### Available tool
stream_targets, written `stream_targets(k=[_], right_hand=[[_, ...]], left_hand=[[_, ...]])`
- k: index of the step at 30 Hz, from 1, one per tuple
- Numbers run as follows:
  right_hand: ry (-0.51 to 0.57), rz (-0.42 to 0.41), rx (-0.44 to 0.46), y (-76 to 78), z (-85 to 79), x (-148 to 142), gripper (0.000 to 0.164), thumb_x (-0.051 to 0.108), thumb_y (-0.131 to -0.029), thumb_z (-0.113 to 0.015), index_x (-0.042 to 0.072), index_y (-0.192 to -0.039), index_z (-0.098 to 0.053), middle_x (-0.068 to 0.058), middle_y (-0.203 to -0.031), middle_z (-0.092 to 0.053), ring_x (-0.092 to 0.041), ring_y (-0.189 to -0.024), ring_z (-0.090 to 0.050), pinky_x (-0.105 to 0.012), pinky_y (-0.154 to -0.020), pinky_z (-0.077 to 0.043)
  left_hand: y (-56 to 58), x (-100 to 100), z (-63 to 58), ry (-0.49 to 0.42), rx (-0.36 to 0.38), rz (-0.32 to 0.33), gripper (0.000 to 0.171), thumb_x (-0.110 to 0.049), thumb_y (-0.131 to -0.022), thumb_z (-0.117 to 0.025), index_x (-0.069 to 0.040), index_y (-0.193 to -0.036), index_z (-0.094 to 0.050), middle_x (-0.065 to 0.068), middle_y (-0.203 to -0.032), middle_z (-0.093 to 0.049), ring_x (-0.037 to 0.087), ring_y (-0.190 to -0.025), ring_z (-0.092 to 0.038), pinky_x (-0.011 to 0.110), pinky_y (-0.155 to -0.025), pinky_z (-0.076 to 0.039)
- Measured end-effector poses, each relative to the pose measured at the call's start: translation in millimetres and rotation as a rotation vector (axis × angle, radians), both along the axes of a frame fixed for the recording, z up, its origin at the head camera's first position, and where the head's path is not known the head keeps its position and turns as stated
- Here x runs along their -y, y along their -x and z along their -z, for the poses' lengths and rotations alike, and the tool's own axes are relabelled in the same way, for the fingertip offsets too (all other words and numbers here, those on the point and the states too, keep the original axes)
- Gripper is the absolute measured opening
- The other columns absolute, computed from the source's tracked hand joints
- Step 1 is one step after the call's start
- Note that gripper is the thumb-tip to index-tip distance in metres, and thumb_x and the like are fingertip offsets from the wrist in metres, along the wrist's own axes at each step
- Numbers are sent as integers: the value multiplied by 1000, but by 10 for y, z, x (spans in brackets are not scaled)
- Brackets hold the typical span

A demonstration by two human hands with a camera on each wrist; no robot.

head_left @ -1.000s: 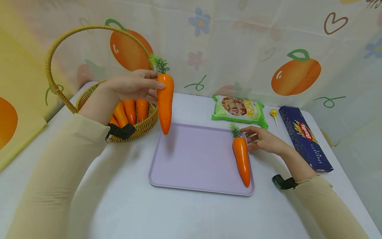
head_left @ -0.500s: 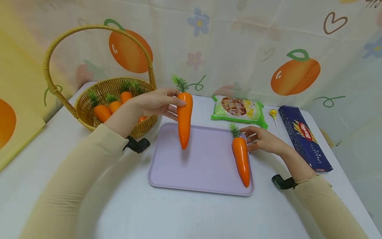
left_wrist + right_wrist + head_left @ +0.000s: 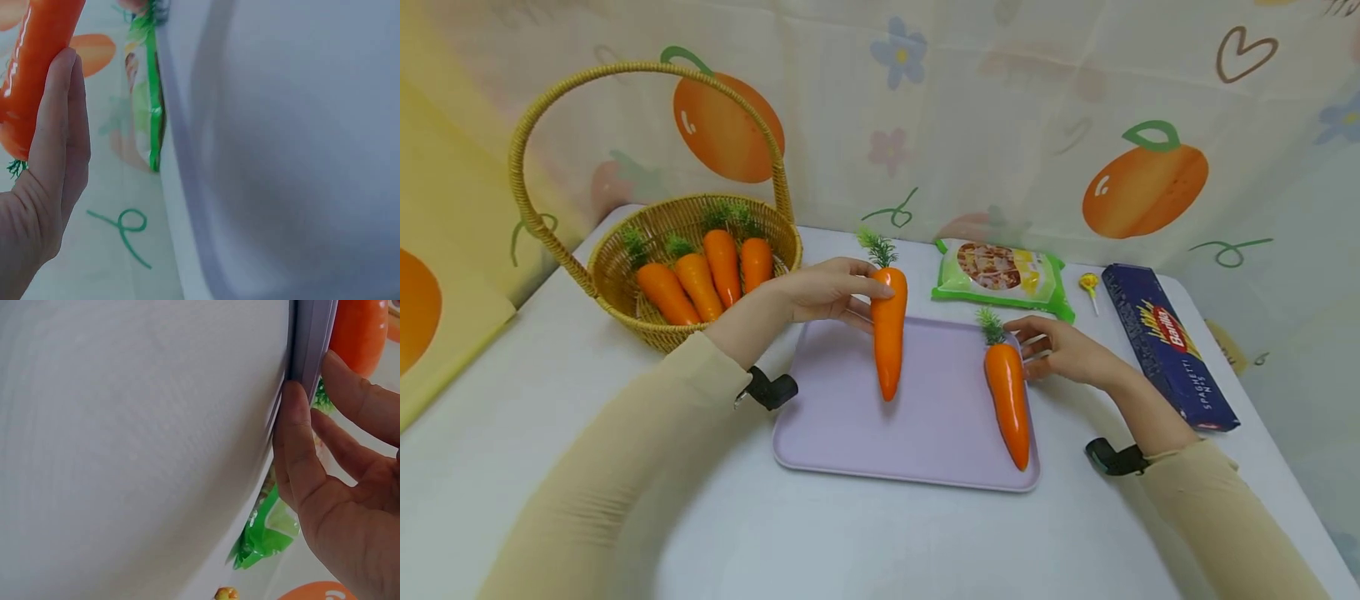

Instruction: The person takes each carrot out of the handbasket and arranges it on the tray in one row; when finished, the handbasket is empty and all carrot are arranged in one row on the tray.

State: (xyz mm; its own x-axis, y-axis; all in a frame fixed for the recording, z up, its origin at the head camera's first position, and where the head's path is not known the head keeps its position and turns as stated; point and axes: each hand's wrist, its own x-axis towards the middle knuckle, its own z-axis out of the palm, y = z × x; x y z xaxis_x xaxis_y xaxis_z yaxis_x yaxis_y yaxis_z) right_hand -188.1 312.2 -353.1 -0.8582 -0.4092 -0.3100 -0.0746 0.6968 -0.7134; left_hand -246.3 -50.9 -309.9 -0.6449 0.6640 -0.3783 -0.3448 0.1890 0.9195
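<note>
Over the middle of the lilac tray [image 3: 838, 417], my left hand [image 3: 823, 292] holds a toy carrot [image 3: 889, 342] near its leafy top, tip pointing down. The left wrist view also shows that carrot [image 3: 40, 56] between the fingers, clear of the tray's surface. A second carrot [image 3: 1006, 400] lies along the tray's right side, leaves toward the back. My right hand [image 3: 1063, 354] is at the tray's right rim beside it. In the right wrist view, thumb and fingers of the right hand [image 3: 344, 462] pinch the tray's rim [image 3: 312, 344] from both sides.
A wicker basket [image 3: 617, 308] with a tall handle stands at the back left, holding several carrots [image 3: 700, 283]. Behind the tray lies a green food packet [image 3: 1000, 271]. A yellow lollipop [image 3: 1088, 283] and a blue spaghetti box [image 3: 1168, 346] lie to the right.
My left hand has carried the carrot away from the basket, rightward and lower, over the tray. The basket's carrots have come into fuller view. The right hand has stayed at the tray's rim.
</note>
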Motion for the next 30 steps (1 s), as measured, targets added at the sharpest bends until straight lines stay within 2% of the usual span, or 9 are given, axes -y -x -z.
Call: stream_targets(k=[4, 10, 15, 20, 30], right_hand=[[8, 0, -7, -5, -2, -8, 65, -1, -83, -67, -1, -144, -43, -27, -137, -48, -33, -112, -57, -26, -87, -57], [25, 2, 1, -11, 5, -14, 65, 0, -84, -66, -1, -144, -42, -27, -138, -47, -33, -114, -56, -24, -86, -57], [26, 8, 12, -14, -2, -9, 65, 0, -84, -66, -1, -145, -41, -27, -140, -46, -34, -115, -55, -26, -88, -57], [22, 7, 11, -12, 0, -4, 65, 0, -85, -66, 0, -145, -42, -27, -140, -46, -34, -115, -55, -31, -89, -58], [21, 4, 15, -5, 0, -9, 65, 1, -85, -66, -1, -145, -41, -27, -140, -46, -34, -115, -56, -30, -88, -59]], left_hand=[[-44, -149, 128, 1, 11, -7, 39, -13, -97, -56, 4, -130, -42, 9, -109, -57, 22, -90, -67, 38, -85, -61], [-159, -386, 250, 20, 19, -23, 39, -15, -97, -58, 6, -127, -44, 10, -109, -57, 22, -91, -66, 38, -85, -61], [-252, -565, 314, 62, 39, -48, 42, -17, -97, -61, 6, -129, -44, 11, -111, -56, 23, -92, -64, 39, -86, -61], [-315, -720, 378, 100, 32, -56, 45, -17, -96, -62, 5, -130, -42, 13, -111, -57, 21, -91, -63, 35, -81, -62], [-428, -951, 472, 102, 0, -13, 47, -13, -94, -65, 5, -131, -43, 13, -106, -60, 20, -84, -64, 38, -80, -62]])
